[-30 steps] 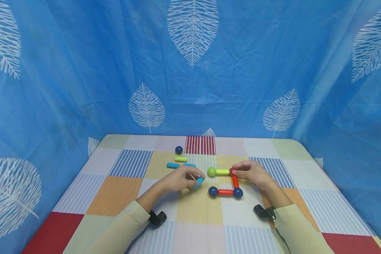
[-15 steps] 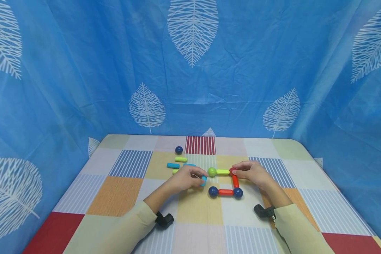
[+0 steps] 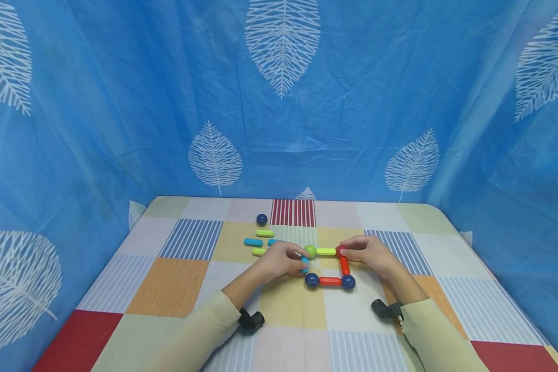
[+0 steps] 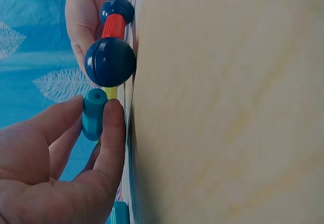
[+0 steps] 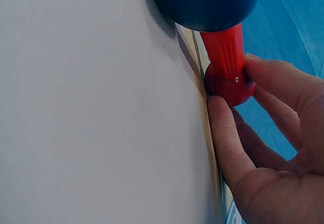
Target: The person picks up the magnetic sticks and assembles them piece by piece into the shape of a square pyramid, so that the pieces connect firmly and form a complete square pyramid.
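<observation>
The left hand (image 3: 282, 261) pinches a light-blue rod (image 4: 94, 114) between thumb and fingers, with the narrow grip at its sides. I suppose it is held in this way so that both ends remain free; one end shows a small round recess.

This rod is at the gap on the left side of the joined pieces, between the lime-green ball (image 3: 310, 251) and the left navy ball (image 3: 312, 280). Whether it touches either one, I cannot tell.

The right hand (image 3: 369, 253) holds the red ball (image 5: 230, 91) by its fingertips, low against the table (image 3: 302, 349), probably to steady the corner where the lime-green rod (image 3: 326, 252) and the upper red rod (image 3: 344, 266) meet. The lower red rod (image 3: 330, 281) joins the left navy ball to the right navy ball (image 3: 348, 282).

Farther left lie loose rods (image 3: 253, 242) and a loose navy ball (image 3: 262, 219), apart from the joined pieces.
</observation>
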`<state>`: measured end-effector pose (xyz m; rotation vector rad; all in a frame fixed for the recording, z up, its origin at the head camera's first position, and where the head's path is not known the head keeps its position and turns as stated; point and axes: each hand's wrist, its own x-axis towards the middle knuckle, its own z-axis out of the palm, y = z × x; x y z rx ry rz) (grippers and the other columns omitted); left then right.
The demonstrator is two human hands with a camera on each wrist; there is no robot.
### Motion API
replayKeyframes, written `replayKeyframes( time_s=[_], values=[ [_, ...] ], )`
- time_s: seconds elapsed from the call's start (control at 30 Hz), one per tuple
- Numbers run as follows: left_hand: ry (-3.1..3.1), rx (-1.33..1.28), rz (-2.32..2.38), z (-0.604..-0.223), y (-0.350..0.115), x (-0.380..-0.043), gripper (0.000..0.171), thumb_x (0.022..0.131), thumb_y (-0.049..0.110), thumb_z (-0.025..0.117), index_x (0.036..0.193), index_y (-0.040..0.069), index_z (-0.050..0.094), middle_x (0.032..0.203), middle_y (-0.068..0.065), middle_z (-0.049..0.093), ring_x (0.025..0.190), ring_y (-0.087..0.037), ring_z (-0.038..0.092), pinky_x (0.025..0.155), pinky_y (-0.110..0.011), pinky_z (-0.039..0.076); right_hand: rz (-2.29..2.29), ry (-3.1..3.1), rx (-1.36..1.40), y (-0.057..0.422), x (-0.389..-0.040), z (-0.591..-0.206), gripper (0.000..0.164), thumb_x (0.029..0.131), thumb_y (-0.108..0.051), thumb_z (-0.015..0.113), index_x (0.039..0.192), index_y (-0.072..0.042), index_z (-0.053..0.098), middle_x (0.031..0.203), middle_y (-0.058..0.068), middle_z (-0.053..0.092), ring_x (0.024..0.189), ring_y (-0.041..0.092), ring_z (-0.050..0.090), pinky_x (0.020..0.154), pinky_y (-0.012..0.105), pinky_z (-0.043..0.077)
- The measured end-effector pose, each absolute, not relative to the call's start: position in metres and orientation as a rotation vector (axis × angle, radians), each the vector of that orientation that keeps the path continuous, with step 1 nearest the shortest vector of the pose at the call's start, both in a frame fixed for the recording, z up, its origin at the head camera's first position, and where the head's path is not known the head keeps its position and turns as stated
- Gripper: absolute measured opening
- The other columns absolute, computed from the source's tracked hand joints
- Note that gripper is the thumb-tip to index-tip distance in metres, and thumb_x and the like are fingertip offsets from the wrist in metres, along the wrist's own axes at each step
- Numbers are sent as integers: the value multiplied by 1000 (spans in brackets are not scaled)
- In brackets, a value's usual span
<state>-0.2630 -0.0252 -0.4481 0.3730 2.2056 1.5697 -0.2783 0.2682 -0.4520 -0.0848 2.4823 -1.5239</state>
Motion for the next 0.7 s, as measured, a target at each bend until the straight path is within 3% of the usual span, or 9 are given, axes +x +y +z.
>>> replayKeyframes(
  time_s=[0.13,0.7],
  values=[
    [2127,326,1625,-449,-20,-264,23,90,9,78,113,7,77,103,-11,69,80,-18,74,74,-31,63,-1520,2480,-83,269,-279,-453,36,89,-22,81,120,-6,75,116,9,76,104,21,64,83,24,57],
    [2231,289,1536,-447,-5,-263,19,89,7,79,108,10,79,97,-8,70,75,-17,73,70,-29,62,-1520,2484,-93,268,-278,-451,37,89,-24,81,121,-7,75,116,10,76,105,21,64,84,23,56]
  ],
)
